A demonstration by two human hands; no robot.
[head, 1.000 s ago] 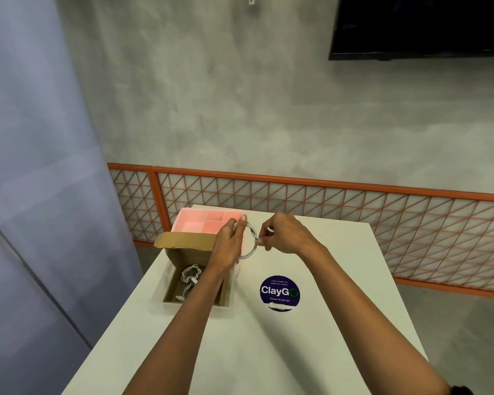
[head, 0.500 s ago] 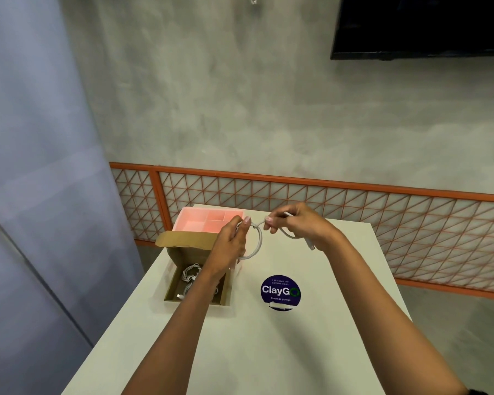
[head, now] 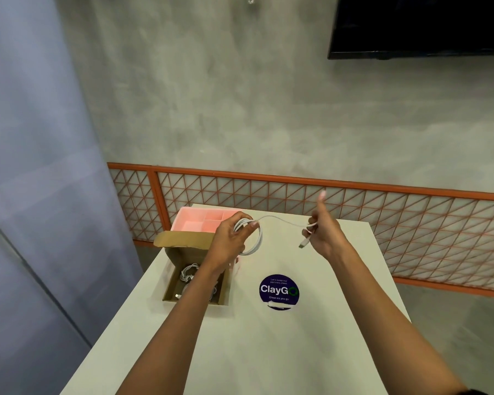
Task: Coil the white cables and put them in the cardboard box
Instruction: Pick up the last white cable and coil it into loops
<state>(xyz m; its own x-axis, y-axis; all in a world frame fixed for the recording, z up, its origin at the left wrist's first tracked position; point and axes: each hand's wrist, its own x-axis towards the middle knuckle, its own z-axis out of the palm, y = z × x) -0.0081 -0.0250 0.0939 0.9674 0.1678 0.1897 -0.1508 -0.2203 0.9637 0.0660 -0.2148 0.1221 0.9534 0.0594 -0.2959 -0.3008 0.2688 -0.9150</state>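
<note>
At the left of the white table (head: 268, 352), the cardboard box (head: 169, 283) is sitting open with coiled cables (head: 187, 274) already lying inside, just in front of a pink tray (head: 194, 223). I am gripping the loops of the white cable (head: 256, 240) in my left hand (head: 228, 239), fingers curled round the bundle, holding it above the box's far right corner. A loose strand is running rightward from it to my right hand (head: 324, 235), which is pinching the cable near its end, thumb sticking up, with the plug (head: 303, 243) dangling below the fingers. To do this well, I am judging that the right hand should be laying this last strand round in the same direction and size as the existing loops, without pulling taut, while the left is clamping each turn so nothing is springing open. The plug end is probably needing a tuck before the bundle goes into the box.
</note>
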